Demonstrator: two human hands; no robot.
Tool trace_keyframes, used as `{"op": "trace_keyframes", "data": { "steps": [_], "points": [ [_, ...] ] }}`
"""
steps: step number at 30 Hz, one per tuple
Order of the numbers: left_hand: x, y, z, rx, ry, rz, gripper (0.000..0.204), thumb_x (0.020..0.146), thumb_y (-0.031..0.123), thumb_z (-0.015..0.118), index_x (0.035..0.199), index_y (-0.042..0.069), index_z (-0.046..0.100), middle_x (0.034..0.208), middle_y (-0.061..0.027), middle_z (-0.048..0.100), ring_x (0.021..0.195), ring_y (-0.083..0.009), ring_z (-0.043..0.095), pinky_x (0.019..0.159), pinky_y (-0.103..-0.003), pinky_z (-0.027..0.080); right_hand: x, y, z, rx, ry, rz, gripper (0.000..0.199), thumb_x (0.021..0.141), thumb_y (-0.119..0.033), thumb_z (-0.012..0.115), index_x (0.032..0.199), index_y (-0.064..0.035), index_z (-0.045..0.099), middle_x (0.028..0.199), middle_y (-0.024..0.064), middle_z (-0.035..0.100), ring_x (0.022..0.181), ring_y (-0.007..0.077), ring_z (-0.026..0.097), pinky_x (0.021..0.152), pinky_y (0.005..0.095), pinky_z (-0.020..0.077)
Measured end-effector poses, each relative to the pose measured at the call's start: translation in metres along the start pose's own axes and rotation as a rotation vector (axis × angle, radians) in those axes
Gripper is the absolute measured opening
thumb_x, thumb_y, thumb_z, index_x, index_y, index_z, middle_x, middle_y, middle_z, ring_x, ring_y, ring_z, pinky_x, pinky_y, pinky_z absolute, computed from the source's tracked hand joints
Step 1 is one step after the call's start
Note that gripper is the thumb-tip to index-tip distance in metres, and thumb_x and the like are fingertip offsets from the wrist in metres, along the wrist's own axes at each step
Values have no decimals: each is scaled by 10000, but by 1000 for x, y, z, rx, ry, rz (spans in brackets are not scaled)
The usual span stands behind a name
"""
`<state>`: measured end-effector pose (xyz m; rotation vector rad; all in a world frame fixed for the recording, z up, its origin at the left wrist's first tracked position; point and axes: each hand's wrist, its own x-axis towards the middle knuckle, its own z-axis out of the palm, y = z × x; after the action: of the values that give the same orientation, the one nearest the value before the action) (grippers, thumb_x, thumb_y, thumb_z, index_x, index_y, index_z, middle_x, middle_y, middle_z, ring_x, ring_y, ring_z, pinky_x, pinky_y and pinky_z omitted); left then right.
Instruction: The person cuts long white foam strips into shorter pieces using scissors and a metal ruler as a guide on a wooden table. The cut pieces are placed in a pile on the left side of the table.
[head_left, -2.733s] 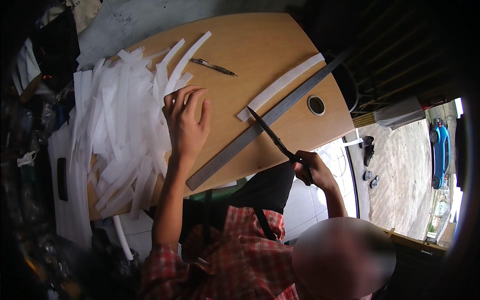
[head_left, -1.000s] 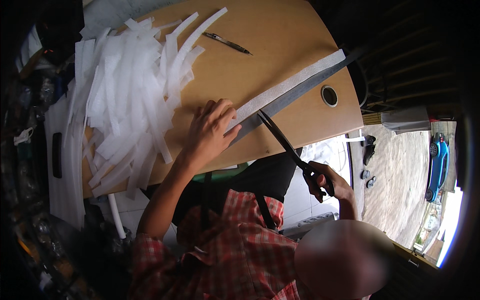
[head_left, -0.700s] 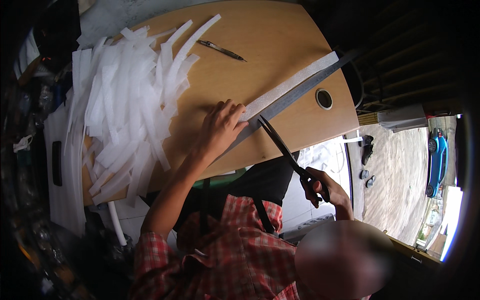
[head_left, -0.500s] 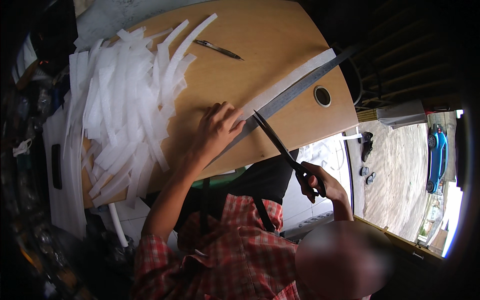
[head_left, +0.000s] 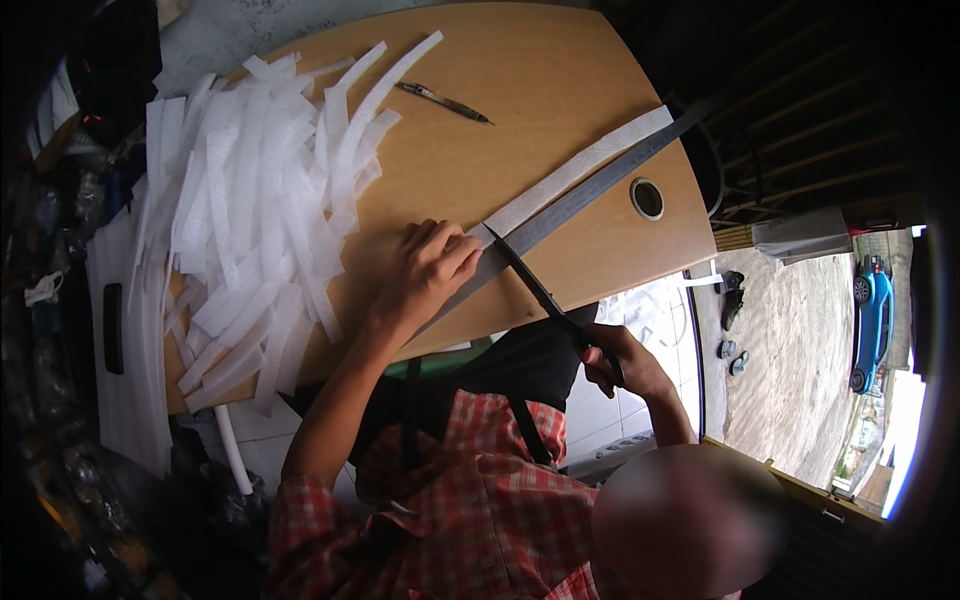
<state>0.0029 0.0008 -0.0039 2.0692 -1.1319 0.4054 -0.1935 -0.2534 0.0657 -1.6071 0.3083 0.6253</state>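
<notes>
A long white foam strip (head_left: 590, 160) lies slantwise across the wooden table, alongside a grey metal ruler (head_left: 585, 192). My left hand (head_left: 437, 265) is closed on the strip's near end, fingers bent together beside the ruler. Black scissors (head_left: 545, 297) are gripped in my right hand (head_left: 625, 362), its fingers through the handles. Their blades reach over the ruler to the strip, close to my left fingertips. Whether the blades have gone into the foam cannot be made out.
A heap of white foam strips (head_left: 250, 190) covers the table's left side, with foam sheet (head_left: 135, 380) hanging at the edge. A pen-like tool (head_left: 445, 102) lies toward the back. The tabletop (head_left: 540, 60) has a round cable hole (head_left: 647, 199) at the right.
My right hand has moved left with the scissors, bringing the blades from beside the strip across it. My left hand has shifted slightly and stays at the strip's near end.
</notes>
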Motion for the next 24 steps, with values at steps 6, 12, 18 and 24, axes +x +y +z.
{"op": "trace_keyframes", "data": {
  "steps": [6, 12, 18, 24],
  "points": [
    [11, -3, -60, 187, 49, -89, 205, 782, 63, 781, 962, 107, 696, 990, -17, 634, 824, -218, 602, 782, -377, 452, 0, 0, 12, 11, -27, -19, 812, 770, -738, 703, 974, 37, 577, 616, 18, 542, 476, 111, 556, 424, 256, 424],
    [56, -37, -88, 504, 277, -166, 194, 835, 63, 735, 1018, 125, 714, 1029, 22, 655, 939, -220, 577, 823, -379, 419, -11, 0, 21, 69, 4, -134, 1026, 651, -957, 531, 922, 33, 534, 589, 12, 521, 455, 92, 552, 401, 220, 401],
    [94, -13, 20, -21, -34, -238, 223, 880, 184, 736, 999, 0, 693, 999, -153, 690, 948, -317, 674, 822, -401, 523, -31, 5, 17, 91, 172, -126, 1075, 668, -961, 511, 1040, 47, 540, 622, 48, 563, 475, 113, 565, 461, 239, 433],
    [87, -6, 41, -252, -328, -382, 273, 859, 225, 779, 889, -28, 680, 853, -147, 716, 829, -274, 704, 764, -383, 541, -48, 18, 17, 44, 192, -67, 1019, 665, -949, 531, 969, 24, 541, 607, 32, 541, 477, 110, 556, 463, 247, 428]
  ]
}}
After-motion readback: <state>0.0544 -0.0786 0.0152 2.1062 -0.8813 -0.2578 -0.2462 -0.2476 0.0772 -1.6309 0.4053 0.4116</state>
